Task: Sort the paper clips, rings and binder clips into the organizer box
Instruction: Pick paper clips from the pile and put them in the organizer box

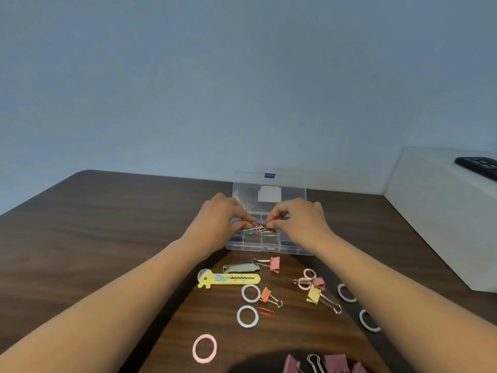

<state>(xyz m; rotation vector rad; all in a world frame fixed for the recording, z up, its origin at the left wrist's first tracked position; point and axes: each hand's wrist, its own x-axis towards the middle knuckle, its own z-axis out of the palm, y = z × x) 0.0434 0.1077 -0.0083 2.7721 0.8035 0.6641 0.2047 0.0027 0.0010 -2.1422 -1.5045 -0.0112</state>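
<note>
A clear organizer box (265, 247) stands open on the brown table, its lid (269, 193) tilted back. Above its compartments my left hand (223, 218) and my right hand (298, 219) meet, fingertips pinching a tangle of red and white paper clips (260, 228). Loose on the table nearer me lie blue rings (250, 293) (247, 316), a pink ring (204, 348), a red paper clip (265, 312), and binder clips in pink (274, 264), orange (265, 294) and yellow (313, 295). Other compartments' contents are mostly hidden by my hands.
A yellow cartoon box cutter (228, 280) and a silver USB stick (240, 268) lie before the box. More dark pink binder clips (333, 363) sit at the near edge. A white block (443, 211) with a dark device (478, 166) stands right. A wall rises behind the table.
</note>
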